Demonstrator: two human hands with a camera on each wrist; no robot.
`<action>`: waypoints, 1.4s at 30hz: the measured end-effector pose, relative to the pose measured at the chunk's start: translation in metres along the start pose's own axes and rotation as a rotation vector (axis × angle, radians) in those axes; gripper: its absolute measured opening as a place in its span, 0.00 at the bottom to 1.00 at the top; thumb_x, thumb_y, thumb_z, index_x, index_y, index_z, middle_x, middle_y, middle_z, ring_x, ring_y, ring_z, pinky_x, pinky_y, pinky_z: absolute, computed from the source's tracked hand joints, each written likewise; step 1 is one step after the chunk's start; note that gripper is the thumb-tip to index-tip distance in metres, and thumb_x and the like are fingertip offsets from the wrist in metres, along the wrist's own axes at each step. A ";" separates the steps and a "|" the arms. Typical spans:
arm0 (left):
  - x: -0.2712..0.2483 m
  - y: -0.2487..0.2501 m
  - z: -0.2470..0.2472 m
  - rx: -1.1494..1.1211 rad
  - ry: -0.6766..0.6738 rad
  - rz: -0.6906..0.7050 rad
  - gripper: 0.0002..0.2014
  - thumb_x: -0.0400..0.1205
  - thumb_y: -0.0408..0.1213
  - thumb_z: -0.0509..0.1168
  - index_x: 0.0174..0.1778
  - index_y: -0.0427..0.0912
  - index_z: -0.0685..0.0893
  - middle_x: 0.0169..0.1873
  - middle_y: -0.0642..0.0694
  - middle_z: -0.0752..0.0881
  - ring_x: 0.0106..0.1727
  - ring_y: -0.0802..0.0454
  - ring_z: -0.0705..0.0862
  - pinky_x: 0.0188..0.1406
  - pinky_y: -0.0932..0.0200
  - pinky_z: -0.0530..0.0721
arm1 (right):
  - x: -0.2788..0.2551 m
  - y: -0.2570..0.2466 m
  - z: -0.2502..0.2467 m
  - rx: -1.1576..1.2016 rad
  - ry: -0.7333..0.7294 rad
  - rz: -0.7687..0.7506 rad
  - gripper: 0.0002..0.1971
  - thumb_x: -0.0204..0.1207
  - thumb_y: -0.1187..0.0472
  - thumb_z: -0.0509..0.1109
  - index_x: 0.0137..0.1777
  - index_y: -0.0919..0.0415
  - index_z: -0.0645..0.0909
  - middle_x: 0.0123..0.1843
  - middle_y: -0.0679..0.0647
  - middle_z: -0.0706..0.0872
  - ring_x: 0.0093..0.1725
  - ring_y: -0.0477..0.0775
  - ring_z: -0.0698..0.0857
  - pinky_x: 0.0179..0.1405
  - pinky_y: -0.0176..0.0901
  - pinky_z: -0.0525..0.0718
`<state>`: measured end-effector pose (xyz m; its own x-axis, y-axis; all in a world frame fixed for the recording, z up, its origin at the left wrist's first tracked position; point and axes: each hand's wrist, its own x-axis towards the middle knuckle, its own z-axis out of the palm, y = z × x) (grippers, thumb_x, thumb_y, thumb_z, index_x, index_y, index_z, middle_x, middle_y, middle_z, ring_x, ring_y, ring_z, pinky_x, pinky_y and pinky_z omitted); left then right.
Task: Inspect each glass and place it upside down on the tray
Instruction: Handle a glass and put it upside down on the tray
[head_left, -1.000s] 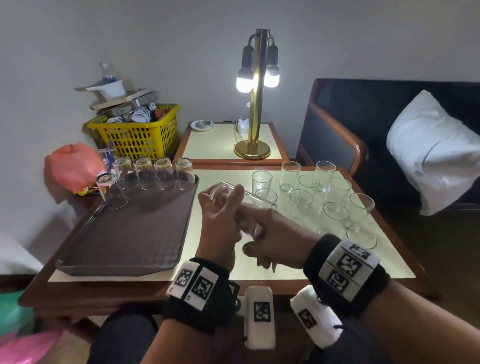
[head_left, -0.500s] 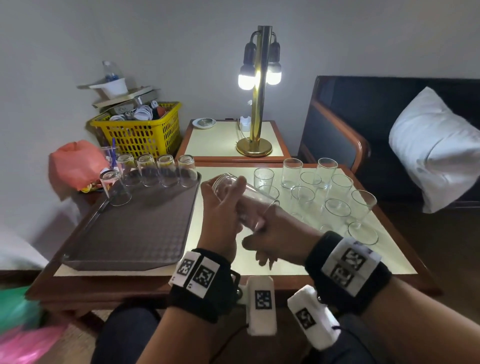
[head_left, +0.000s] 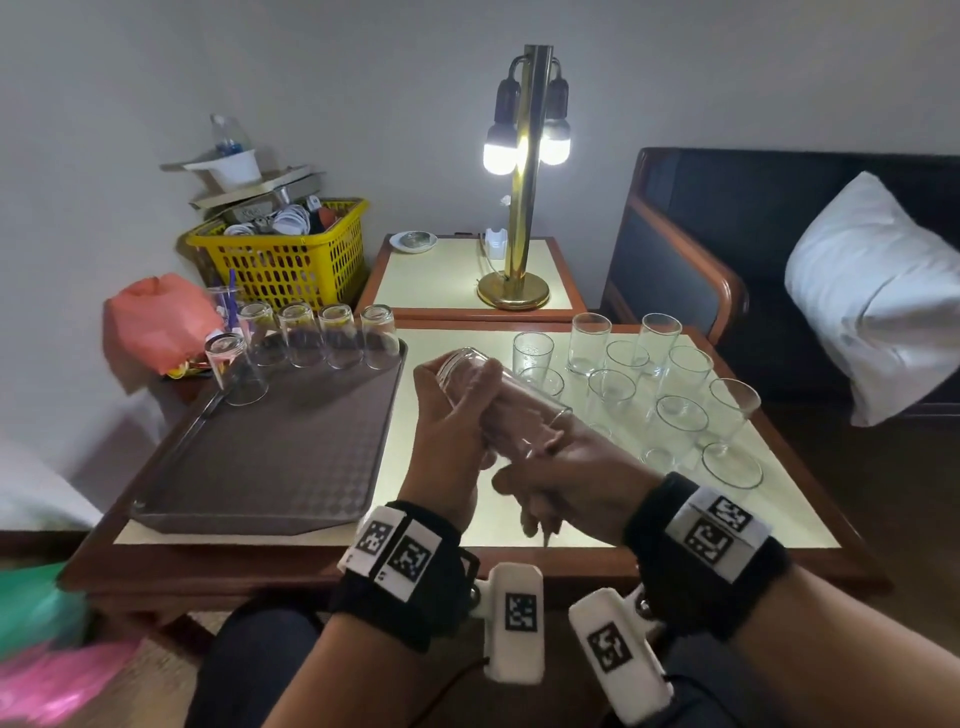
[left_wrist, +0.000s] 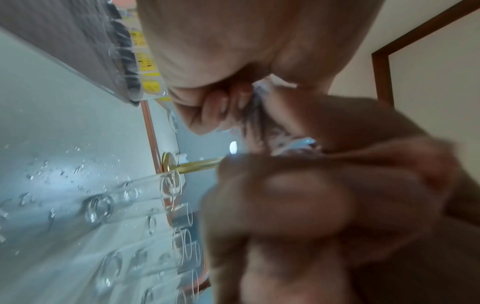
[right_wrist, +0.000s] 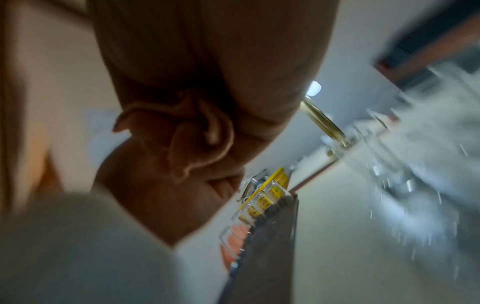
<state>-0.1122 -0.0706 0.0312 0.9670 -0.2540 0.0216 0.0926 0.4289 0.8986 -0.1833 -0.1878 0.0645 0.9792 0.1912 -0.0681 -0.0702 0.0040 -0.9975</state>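
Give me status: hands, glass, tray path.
Left hand grips held glass near its base; right hand at its rim. Glass tilted, above table. Five inverted glasses on tray; near tray area bare.

In my hands the clear, glossy glass (head_left: 498, 395) gleams above the smooth cream tabletop (head_left: 447, 519) with its polished wood edging, beside the matt brown textured plastic tray (head_left: 270, 457), a shiny brass lamp (head_left: 514, 291) beyond.
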 end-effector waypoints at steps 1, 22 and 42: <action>-0.001 0.000 0.000 0.010 -0.011 -0.004 0.24 0.75 0.51 0.78 0.62 0.53 0.75 0.47 0.46 0.86 0.42 0.51 0.90 0.39 0.52 0.88 | 0.000 0.001 -0.003 0.024 0.024 0.019 0.27 0.78 0.83 0.66 0.71 0.56 0.80 0.33 0.66 0.81 0.21 0.55 0.79 0.25 0.50 0.86; 0.000 0.010 0.012 0.132 0.053 -0.055 0.17 0.85 0.48 0.72 0.46 0.68 0.68 0.53 0.36 0.84 0.43 0.50 0.85 0.33 0.58 0.83 | 0.009 -0.002 -0.008 -1.180 0.042 -0.224 0.32 0.78 0.73 0.65 0.82 0.51 0.73 0.80 0.42 0.76 0.72 0.41 0.79 0.62 0.36 0.85; 0.000 0.003 0.017 -0.028 -0.036 0.077 0.28 0.76 0.47 0.76 0.68 0.51 0.73 0.53 0.41 0.83 0.46 0.48 0.89 0.40 0.53 0.88 | -0.002 -0.009 -0.014 -0.009 0.042 0.004 0.25 0.77 0.84 0.65 0.70 0.65 0.80 0.29 0.65 0.81 0.17 0.49 0.79 0.28 0.55 0.87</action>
<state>-0.1158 -0.0843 0.0410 0.9623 -0.2501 0.1069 0.0249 0.4725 0.8810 -0.1820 -0.2018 0.0737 0.9860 0.1501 -0.0726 -0.0726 -0.0055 -0.9973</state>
